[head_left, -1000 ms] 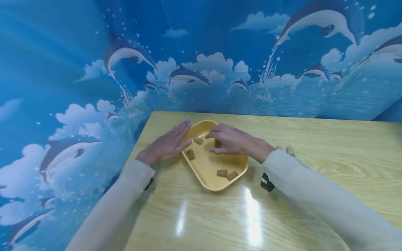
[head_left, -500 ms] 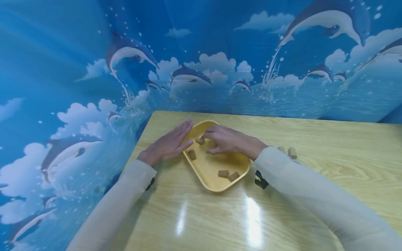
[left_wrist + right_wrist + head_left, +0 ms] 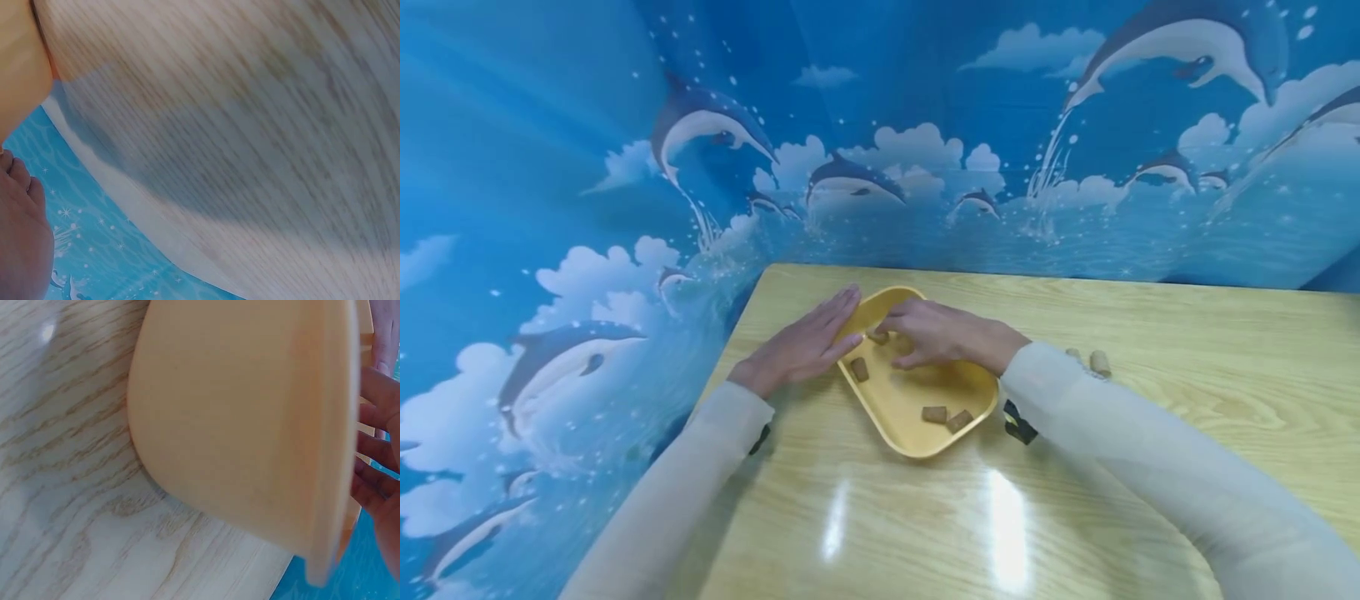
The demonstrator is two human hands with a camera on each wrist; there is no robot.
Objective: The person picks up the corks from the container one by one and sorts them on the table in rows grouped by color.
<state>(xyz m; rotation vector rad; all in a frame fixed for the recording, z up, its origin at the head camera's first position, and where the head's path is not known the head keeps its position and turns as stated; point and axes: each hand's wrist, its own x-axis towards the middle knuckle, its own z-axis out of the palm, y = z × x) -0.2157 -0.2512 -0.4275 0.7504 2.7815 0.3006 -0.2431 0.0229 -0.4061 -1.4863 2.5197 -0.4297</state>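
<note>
Fingers straight, the left hand rests against the yellow tray's rim; the right hand, unclenched, thumb apart, has a brown piece at its fingertips.

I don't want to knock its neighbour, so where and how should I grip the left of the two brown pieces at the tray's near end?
Probably pinch the left piece across the middle of its long sides, coming from above: it lies flat, lengthwise left to right, its right end close to the neighbouring piece.
</note>
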